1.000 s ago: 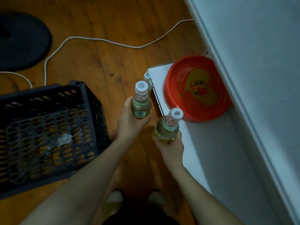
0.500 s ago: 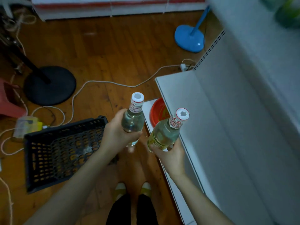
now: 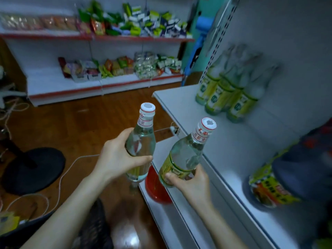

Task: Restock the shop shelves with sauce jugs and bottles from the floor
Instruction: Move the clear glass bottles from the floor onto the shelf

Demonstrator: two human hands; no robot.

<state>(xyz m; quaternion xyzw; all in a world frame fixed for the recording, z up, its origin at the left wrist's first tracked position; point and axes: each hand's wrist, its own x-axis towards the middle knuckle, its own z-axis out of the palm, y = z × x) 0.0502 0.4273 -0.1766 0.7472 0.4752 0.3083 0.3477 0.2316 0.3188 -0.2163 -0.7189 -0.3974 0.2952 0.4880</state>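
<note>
My left hand (image 3: 118,159) grips a clear glass bottle (image 3: 142,139) with a white and red cap, held upright over the wooden floor. Beside it, my right hand (image 3: 190,180) holds a second clear bottle (image 3: 186,151) with a yellow label, tilted toward the white shelf (image 3: 212,141) on the right. Both bottles are in the air just left of the shelf's front edge. Several bottles of the same kind (image 3: 228,92) stand in a cluster at the shelf's far end, blurred.
A dark jug with a yellow label (image 3: 276,180) sits on the shelf at the right. A red bowl (image 3: 156,191) lies on the lower shelf. A black crate (image 3: 93,229) is by my feet. A black fan base (image 3: 32,169) and white cables lie on the floor. Snack shelves line the back wall.
I have risen from the floor with both bottles; the view swung up from the crate and lower shelf to the higher shelf. Both bottles went up and nearer the shelf.
</note>
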